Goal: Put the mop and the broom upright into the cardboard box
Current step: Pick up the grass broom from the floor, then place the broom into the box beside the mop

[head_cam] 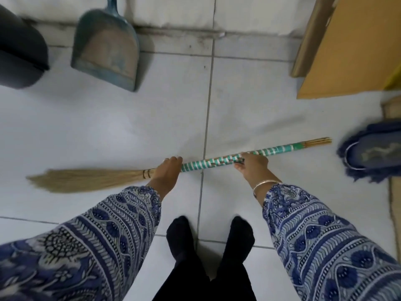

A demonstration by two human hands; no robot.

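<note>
Both hands wrapped on the broom point(208, 164): left hand point(168, 170) near the bristles, right hand point(251, 166) on the taped handle, broom lying level low over the floor. Best bet: tip it vertical before reaching the cardboard box point(351, 46). Mop point(373, 153) waits on the floor, right of me.
</note>
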